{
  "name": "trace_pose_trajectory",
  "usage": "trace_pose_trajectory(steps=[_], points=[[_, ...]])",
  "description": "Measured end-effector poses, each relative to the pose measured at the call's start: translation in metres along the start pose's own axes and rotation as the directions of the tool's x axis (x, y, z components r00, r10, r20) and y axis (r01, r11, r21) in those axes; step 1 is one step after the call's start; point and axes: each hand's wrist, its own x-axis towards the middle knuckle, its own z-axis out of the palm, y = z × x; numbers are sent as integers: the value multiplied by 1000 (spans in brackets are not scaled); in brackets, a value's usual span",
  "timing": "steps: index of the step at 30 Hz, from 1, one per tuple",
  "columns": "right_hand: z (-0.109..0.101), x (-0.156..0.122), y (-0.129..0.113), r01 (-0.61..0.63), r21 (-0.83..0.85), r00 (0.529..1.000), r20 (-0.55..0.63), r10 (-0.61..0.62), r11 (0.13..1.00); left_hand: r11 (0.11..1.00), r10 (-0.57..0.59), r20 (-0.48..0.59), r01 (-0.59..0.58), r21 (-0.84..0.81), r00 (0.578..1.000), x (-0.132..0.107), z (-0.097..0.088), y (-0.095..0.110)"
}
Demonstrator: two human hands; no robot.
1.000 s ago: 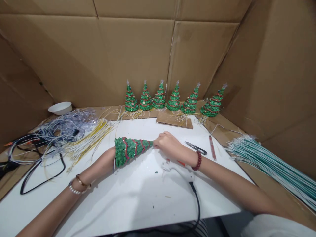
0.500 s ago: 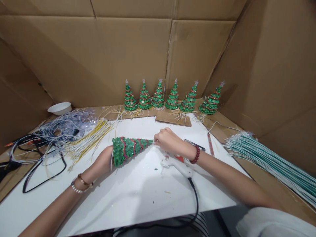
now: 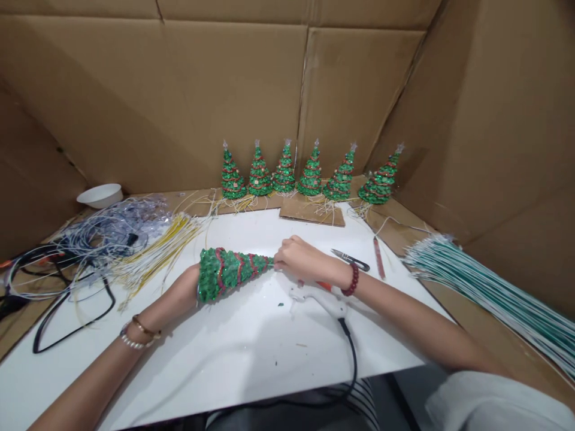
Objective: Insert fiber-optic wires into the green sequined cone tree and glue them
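Observation:
A small green Christmas tree (image 3: 231, 272) with red garland lies on its side above the white table, its narrow tip pointing right. My left hand (image 3: 188, 284) holds it from the wide base end; the fingers are hidden behind or inside the base. At the tip, the fingers of my right hand (image 3: 294, 258) are pinched together on a thin pale strand or the tip itself; the exact contact is too small to see. Just below my right hand rests a white glue gun (image 3: 318, 301) with a black cord. Thread snips (image 3: 350, 260) lie beyond my right wrist.
Several finished-looking trees (image 3: 285, 170) with clear stars stand along the back on cardboard. At left are tangled clear light strings (image 3: 121, 230), yellow and white wires (image 3: 157, 254) and a white bowl (image 3: 99, 195). Green and white wires (image 3: 489, 293) lie bundled at right. Cardboard walls surround the table.
The whole view has shifted slightly, so everything sits a little further left. Both hands keep their hold on the tree, with the right fingers still at its tip.

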Motion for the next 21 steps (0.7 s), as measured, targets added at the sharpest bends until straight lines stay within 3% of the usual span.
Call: trace_pose_trajectory(steps=[5, 9, 16, 21], points=[[10, 6, -7, -68, -92, 993, -100, 59, 993, 984, 40, -24, -36, 173, 999, -2, -3, 5], [9, 4, -7, -125, -66, 981, -154, 113, 990, 949, 96, 75, -114, 294, 993, -5, -7, 6], [9, 8, -4, -49, 39, 987, -150, 54, 998, 901, 47, 110, -90, 423, 993, -3, -7, 18], [8, 17, -3, -98, 29, 990, -99, 101, 995, 860, 40, 160, -116, 497, 986, 0, -7, 29]])
